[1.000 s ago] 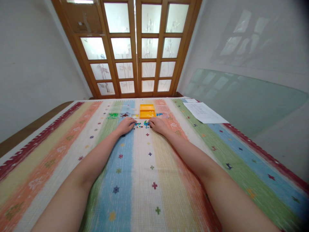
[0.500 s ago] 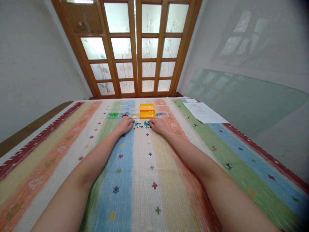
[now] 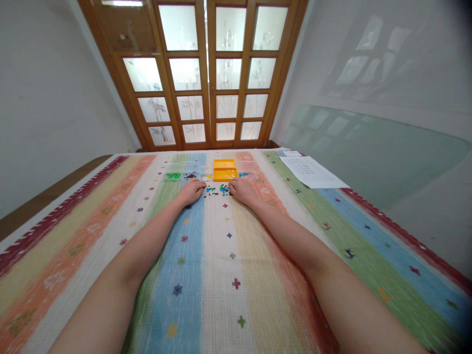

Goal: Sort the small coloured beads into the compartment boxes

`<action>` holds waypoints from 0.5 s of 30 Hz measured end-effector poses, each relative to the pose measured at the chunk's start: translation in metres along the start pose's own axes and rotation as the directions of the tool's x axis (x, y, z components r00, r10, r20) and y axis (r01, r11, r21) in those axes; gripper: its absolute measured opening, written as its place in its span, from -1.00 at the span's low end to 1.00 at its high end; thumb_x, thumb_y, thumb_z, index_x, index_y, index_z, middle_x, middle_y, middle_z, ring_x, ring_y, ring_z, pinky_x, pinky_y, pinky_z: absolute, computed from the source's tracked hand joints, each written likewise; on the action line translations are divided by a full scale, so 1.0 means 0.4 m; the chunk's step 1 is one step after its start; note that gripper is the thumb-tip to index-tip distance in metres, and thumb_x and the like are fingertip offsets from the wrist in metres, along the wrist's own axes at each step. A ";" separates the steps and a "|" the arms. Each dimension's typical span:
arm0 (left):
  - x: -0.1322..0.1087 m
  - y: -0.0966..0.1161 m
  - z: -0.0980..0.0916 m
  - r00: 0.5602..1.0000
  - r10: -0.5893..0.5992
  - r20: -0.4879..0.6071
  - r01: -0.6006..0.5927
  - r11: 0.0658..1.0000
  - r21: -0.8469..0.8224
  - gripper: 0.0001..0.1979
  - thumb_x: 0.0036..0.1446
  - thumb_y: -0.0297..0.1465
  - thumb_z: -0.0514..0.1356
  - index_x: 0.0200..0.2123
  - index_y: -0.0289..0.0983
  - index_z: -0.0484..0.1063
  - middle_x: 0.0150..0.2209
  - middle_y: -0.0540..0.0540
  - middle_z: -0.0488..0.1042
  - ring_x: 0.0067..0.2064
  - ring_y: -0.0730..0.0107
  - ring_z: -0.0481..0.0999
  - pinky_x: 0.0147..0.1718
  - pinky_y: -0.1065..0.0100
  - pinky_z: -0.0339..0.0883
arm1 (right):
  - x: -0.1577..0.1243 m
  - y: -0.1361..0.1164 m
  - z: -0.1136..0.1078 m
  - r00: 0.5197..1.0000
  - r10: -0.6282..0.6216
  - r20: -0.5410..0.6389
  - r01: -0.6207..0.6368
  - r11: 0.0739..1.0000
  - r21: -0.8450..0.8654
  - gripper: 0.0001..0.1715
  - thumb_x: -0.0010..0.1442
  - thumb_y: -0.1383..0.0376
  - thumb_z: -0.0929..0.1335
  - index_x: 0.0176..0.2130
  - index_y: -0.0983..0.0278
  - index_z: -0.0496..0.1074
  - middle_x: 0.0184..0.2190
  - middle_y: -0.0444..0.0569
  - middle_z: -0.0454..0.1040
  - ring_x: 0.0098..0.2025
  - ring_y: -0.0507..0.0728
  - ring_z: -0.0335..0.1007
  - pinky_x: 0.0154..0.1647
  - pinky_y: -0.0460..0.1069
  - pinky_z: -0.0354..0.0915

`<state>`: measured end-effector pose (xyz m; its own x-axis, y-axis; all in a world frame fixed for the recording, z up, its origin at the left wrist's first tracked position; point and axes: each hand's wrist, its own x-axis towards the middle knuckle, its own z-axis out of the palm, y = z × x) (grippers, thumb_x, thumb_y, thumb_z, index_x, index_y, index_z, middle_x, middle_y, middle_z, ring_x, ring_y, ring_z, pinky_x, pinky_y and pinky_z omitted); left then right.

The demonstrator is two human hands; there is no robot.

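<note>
Small mixed-colour pieces (image 3: 223,189) lie in a loose pile on the striped cloth between my hands. Left of that pile is a sparser scatter of pieces (image 3: 210,190). My left hand (image 3: 193,191) rests at the left edge of the scatter, fingers curled together. Beside the pile's right edge is my right hand (image 3: 240,189), also with bent, closed fingers. Whatever either hand pinches is hidden or too small to make out. Just beyond them stands an open yellow box (image 3: 225,175) with a few light pieces in its near half.
Left of the box, a clear tray holds green pieces (image 3: 173,176), dark brown pieces (image 3: 190,175) and yellow pieces (image 3: 207,176). Blue pieces (image 3: 243,174) sit to its right. Printed paper (image 3: 313,172) lies at the table's right side. Glazed wooden doors (image 3: 210,98) stand behind.
My right hand has shifted very slightly right, away from the pile. My left hand is almost still, and the box and trays have stayed in place.
</note>
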<state>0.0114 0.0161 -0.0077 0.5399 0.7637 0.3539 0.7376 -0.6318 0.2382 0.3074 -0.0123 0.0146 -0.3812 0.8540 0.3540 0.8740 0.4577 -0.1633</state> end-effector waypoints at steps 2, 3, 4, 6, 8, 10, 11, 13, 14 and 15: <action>0.001 0.006 -0.004 1.000 0.001 0.002 -0.001 1.000 -0.009 -0.63 0.34 -0.38 0.07 0.02 -0.14 0.65 0.09 -0.11 0.63 0.20 0.08 0.47 0.31 0.05 0.28 | 0.002 0.006 0.001 0.999 0.009 -0.048 -0.008 1.000 0.025 -0.63 0.46 0.34 0.24 -0.20 0.28 0.63 -0.12 0.13 0.61 -0.07 0.22 0.48 0.05 0.05 0.28; 0.001 0.009 -0.007 1.000 0.001 0.003 -0.001 1.000 -0.013 -0.62 0.35 -0.38 0.06 0.03 -0.14 0.65 0.09 -0.10 0.63 0.19 0.09 0.48 0.31 0.05 0.28 | 0.004 0.009 0.002 0.997 0.010 -0.077 -0.007 0.999 0.040 -0.63 0.45 0.36 0.24 -0.15 0.29 0.63 -0.08 0.14 0.61 -0.03 0.23 0.47 0.09 0.05 0.28; 0.001 0.012 -0.008 1.000 0.002 0.006 -0.002 1.000 -0.017 -0.62 0.35 -0.38 0.06 0.04 -0.13 0.65 0.09 -0.10 0.63 0.19 0.09 0.48 0.31 0.05 0.28 | 0.007 0.013 0.004 0.994 0.010 -0.109 -0.004 0.998 0.055 -0.63 0.45 0.37 0.24 -0.10 0.29 0.63 -0.03 0.15 0.60 0.02 0.24 0.46 0.14 0.07 0.27; 0.001 0.019 -0.010 1.000 0.014 0.015 -0.013 1.000 -0.028 -0.61 0.35 -0.39 0.06 0.07 -0.13 0.63 0.11 -0.09 0.62 0.20 0.11 0.47 0.32 0.04 0.27 | 0.014 0.022 0.010 0.986 0.017 -0.166 -0.004 0.997 0.082 -0.62 0.45 0.37 0.23 0.01 0.29 0.62 0.08 0.16 0.57 0.13 0.26 0.43 0.25 0.12 0.24; 0.001 0.023 -0.010 0.999 0.040 0.033 -0.039 0.999 -0.033 -0.60 0.35 -0.37 0.07 0.13 -0.14 0.60 0.15 -0.10 0.60 0.23 0.13 0.45 0.34 0.04 0.24 | 0.023 0.033 0.018 0.980 0.038 -0.197 -0.018 0.995 0.102 -0.58 0.45 0.37 0.22 0.11 0.30 0.58 0.17 0.17 0.53 0.22 0.27 0.39 0.32 0.16 0.21; 0.001 0.027 -0.007 0.996 0.065 0.057 -0.064 0.998 -0.026 -0.59 0.36 -0.36 0.08 0.18 -0.17 0.56 0.21 -0.12 0.55 0.27 0.14 0.42 0.36 0.05 0.20 | 0.030 0.044 0.026 0.978 0.044 -0.204 -0.023 0.994 0.107 -0.54 0.45 0.36 0.23 0.21 0.32 0.52 0.25 0.19 0.47 0.28 0.28 0.34 0.36 0.17 0.19; 0.000 0.028 -0.005 0.995 0.075 0.069 -0.074 0.997 -0.019 -0.58 0.36 -0.35 0.08 0.20 -0.18 0.54 0.24 -0.13 0.53 0.29 0.14 0.40 0.37 0.06 0.18 | 0.032 0.050 0.030 0.978 0.037 -0.205 -0.016 0.994 0.105 -0.52 0.44 0.34 0.24 0.25 0.34 0.48 0.29 0.20 0.43 0.31 0.28 0.31 0.37 0.17 0.18; 0.000 0.029 -0.001 0.992 0.090 0.086 -0.090 0.996 -0.011 -0.56 0.37 -0.35 0.08 0.24 -0.19 0.51 0.28 -0.15 0.49 0.32 0.14 0.38 0.38 0.07 0.16 | 0.033 0.062 0.033 0.978 0.013 -0.209 0.011 0.994 0.111 -0.48 0.42 0.33 0.28 0.30 0.35 0.43 0.33 0.22 0.38 0.34 0.28 0.27 0.38 0.16 0.17; 0.000 0.029 0.000 0.991 0.096 0.088 -0.096 0.995 -0.012 -0.56 0.37 -0.36 0.07 0.25 -0.20 0.50 0.29 -0.15 0.48 0.33 0.14 0.37 0.39 0.06 0.15 | 0.032 0.067 0.032 0.979 0.003 -0.203 0.022 0.992 0.121 -0.50 0.42 0.33 0.29 0.28 0.34 0.45 0.31 0.20 0.40 0.33 0.28 0.29 0.37 0.15 0.18; 0.000 0.029 0.001 0.991 0.100 0.085 -0.099 0.995 -0.017 -0.56 0.37 -0.36 0.07 0.25 -0.20 0.50 0.29 -0.16 0.48 0.33 0.14 0.37 0.39 0.06 0.15 | 0.029 0.071 0.029 0.982 -0.002 -0.189 0.029 0.990 0.136 -0.54 0.42 0.34 0.29 0.24 0.32 0.50 0.26 0.18 0.45 0.28 0.26 0.34 0.34 0.14 0.20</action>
<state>0.0201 0.0087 -0.0053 0.6434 0.7053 0.2977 0.6736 -0.7064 0.2175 0.3244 0.0136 0.0034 -0.3196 0.7909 0.5218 0.8137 0.5113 -0.2767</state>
